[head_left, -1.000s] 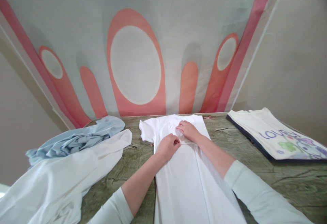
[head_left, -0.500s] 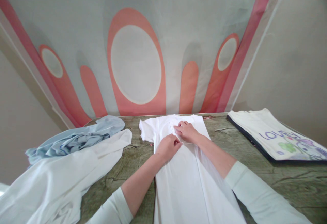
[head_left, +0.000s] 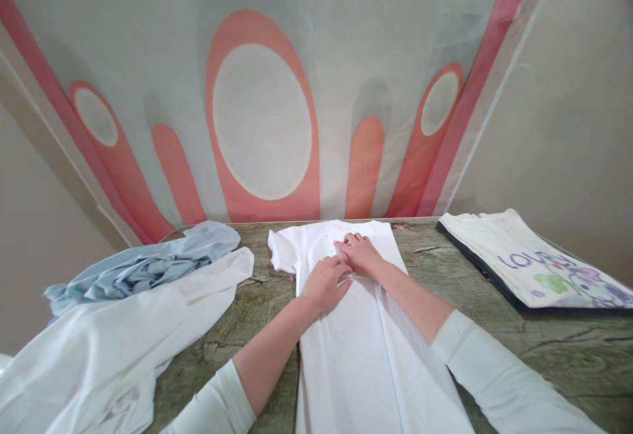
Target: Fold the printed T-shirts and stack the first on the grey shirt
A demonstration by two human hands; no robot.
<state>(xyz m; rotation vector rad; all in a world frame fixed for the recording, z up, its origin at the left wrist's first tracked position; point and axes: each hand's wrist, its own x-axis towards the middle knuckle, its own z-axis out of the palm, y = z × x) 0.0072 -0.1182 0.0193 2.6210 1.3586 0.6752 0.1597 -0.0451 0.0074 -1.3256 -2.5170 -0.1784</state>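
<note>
A white T-shirt [head_left: 356, 355] lies lengthwise before me, its right side turned inward in a long fold and one short sleeve spread out at the far left. Near its far end both my hands meet over the folded part. My left hand [head_left: 325, 283] has its fingers bent on the cloth beside the other hand, with the thumb nearer me and a bit of fabric between. My right hand [head_left: 363, 256] is closed on the T-shirt just beyond, fingers curled over a fold. Its fingertips partly hide the cloth they grip.
On the left of the wood-grain table [head_left: 271, 328] lie a crumpled light blue garment [head_left: 148, 269] and a loose white garment [head_left: 113, 341]. At the right is a flat stack of folded clothes [head_left: 524, 256], the top one white with lettering and a drawing. Behind rises a printed panel [head_left: 395, 38].
My left hand has shifted slightly forward, its fingers reaching up to my right hand and its thumb parting from them. My right hand stays almost in place on the T-shirt.
</note>
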